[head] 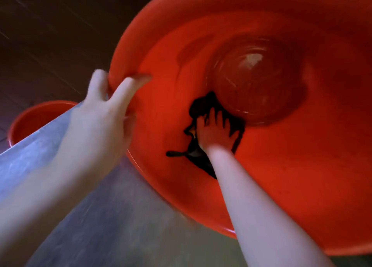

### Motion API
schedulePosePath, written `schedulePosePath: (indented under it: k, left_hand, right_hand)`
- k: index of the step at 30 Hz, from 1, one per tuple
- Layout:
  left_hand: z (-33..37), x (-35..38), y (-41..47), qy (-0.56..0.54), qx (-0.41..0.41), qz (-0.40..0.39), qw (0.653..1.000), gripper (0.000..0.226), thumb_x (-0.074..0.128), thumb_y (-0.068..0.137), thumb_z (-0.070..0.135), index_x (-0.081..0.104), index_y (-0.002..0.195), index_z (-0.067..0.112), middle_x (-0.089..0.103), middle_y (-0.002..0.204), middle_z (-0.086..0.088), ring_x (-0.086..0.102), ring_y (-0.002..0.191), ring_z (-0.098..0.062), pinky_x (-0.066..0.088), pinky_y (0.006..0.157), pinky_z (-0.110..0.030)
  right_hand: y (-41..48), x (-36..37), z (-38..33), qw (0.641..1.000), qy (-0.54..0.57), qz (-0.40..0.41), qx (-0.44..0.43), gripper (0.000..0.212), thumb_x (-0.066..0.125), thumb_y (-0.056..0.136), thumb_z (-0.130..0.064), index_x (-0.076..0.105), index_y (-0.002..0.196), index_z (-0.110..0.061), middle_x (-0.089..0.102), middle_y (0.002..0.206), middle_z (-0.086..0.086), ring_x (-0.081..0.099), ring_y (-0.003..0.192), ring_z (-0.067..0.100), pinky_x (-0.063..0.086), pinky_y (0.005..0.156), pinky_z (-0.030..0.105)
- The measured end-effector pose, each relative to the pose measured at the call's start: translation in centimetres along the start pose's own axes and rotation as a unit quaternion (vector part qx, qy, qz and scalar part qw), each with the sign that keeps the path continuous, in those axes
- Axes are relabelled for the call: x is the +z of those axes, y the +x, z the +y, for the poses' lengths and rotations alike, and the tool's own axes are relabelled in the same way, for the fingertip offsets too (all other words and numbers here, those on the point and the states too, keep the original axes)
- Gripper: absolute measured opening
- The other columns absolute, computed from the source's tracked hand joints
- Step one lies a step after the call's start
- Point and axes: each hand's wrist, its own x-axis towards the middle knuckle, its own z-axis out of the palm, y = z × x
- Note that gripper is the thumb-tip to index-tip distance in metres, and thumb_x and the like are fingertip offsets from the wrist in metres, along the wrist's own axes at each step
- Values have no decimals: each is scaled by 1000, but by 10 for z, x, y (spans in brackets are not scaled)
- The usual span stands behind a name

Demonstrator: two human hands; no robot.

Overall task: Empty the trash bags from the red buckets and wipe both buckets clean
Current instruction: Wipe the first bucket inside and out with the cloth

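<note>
Red bucket (pixel 281 166) tipped, mouth toward wearer; left hand (pixel 96 115) grips rim; right hand (pixel 213 131), fingers spread, presses black cloth (pixel 203 103) inside; grey surface (pixel 100 216) beneath left hand.

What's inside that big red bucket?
The right hand presses a dark cloth against the big red bucket's inner wall, beside its shiny round bottom. The hand and forearm cover part of the cloth. No trash bag shows.

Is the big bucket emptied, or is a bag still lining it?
Emptied: the big bucket shows bare red walls and base; only a dark cloth lies inside, under the right hand.
</note>
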Motion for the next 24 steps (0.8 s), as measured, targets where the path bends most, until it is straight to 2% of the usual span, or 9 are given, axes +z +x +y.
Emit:
schedulePosePath:
  k: [1, 3, 6, 9, 12, 15, 18, 22, 24]
  left_hand:
    - [-2, 5, -3, -20, -5, -16, 1000, 68, 64, 80, 0, 44, 136, 32, 32, 105, 1, 38, 58, -12, 31, 50, -18]
    - [-3, 18, -15, -65, -29, -49, 996, 69, 66, 79, 4, 41, 134, 39, 36, 110, 3, 48, 60, -19, 44, 58, -29]
    - [3, 44, -43, -135, -113, -88, 980, 67, 68, 80, 9, 38, 127, 47, 43, 123, 3, 60, 67, -27, 55, 67, -40]
    - [5, 66, -68, -209, -172, -95, 958, 64, 70, 82, 12, 37, 121, 51, 47, 119, 7, 56, 65, -10, 50, 64, -31]
    - [1, 74, -75, -235, -191, -91, 949, 63, 72, 80, 15, 38, 120, 50, 47, 108, 15, 53, 68, -6, 41, 60, -23]
    - [0, 73, -77, -221, -181, -103, 953, 67, 72, 78, 13, 38, 121, 50, 47, 109, 14, 50, 76, -10, 41, 68, -28]
    - [-5, 71, -73, -235, -139, -123, 954, 67, 70, 77, 8, 39, 122, 46, 50, 116, 13, 50, 96, -6, 39, 78, -20]
    - [-8, 68, -71, -242, -135, -146, 950, 66, 71, 80, 11, 38, 123, 49, 45, 110, 22, 55, 76, -3, 40, 67, -9]
    - [-7, 69, -72, -252, -137, -145, 947, 65, 71, 81, 13, 37, 121, 53, 46, 111, 23, 56, 74, -5, 41, 67, -7]
  right_hand:
    - [-3, -1, 10, 1000, -22, 2, 13, 68, 20, 93, -63, 6, 153, -35, 4, 163, -9, 3, 149, 22, -5, 115, 57]
    - [-10, -3, 33, 998, -62, -4, 33, 69, 22, 91, -63, 8, 153, -36, 4, 163, -9, 2, 149, 22, -6, 115, 58]
    - [-15, -15, 55, 992, -122, -1, 39, 68, 23, 92, -61, 11, 153, -36, 5, 163, -7, 2, 149, 23, -6, 115, 60]
    - [-17, -30, 54, 986, -160, -13, 45, 64, 22, 95, -55, 9, 154, -34, 4, 163, -5, 0, 149, 25, -7, 113, 63]
    - [-48, -22, 25, 992, -119, -39, 20, 63, 23, 97, -55, 3, 154, -36, 0, 163, -10, 2, 149, 22, -3, 113, 64]
    - [-118, 11, -8, 1000, -27, 9, -8, 66, 22, 95, -61, -3, 152, -39, -3, 162, -15, 0, 149, 15, 1, 114, 62]
    - [-150, 29, -19, 998, -35, 44, -17, 68, 10, 90, -66, -6, 151, -40, -4, 161, -18, 0, 149, 14, 3, 114, 61]
    - [-80, 12, 3, 999, -17, 27, 37, 67, 21, 94, -64, 3, 153, -38, 4, 162, -10, 6, 149, 18, 3, 115, 60]
    - [-36, -5, 12, 996, -8, -14, 85, 66, 22, 96, -62, 5, 154, -35, 4, 163, -8, 4, 149, 20, 1, 115, 61]
